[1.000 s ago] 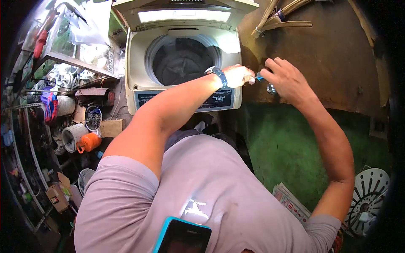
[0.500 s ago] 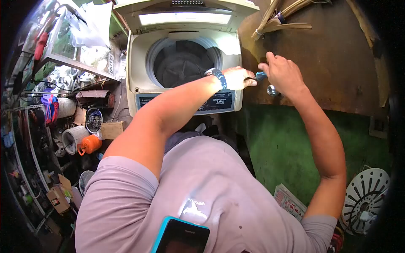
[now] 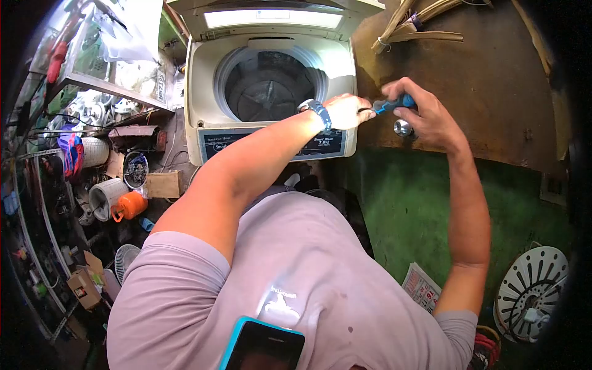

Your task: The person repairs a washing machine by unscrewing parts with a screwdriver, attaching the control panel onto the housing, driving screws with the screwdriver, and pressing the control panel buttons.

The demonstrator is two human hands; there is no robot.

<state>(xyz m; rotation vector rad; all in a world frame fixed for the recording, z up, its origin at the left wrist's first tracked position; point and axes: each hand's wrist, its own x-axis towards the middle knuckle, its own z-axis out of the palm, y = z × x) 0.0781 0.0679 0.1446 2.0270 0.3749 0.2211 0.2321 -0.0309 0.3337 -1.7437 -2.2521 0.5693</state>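
My left hand (image 3: pixel 346 111), with a watch (image 3: pixel 319 116) on its wrist, is over the right front corner of the top-load washing machine (image 3: pixel 271 145). Its fingers are pinched together at the near end of a slim blue tool; what they hold is too small to make out. Just to the right, my right hand (image 3: pixel 428 117) has its fingers curled round the blue tool (image 3: pixel 404 102), whose exact kind is unclear. Below that hand, a shiny round metal piece (image 3: pixel 402 127) is by the brown board. The washer's lid is up, showing its tub (image 3: pixel 265 86).
Cane-like sticks (image 3: pixel 425 36) lie on the brown board (image 3: pixel 493 80) to the right. Shelving with parts, an orange container (image 3: pixel 129 205) and a wooden block (image 3: pixel 164 184) fill the left side. A slotted white disc (image 3: pixel 531 290) stands at lower right. A phone (image 3: pixel 265 345) is at my chest.
My right hand has turned and its fingers have closed round the blue tool, more of which now shows. My left hand stays nearly in place.
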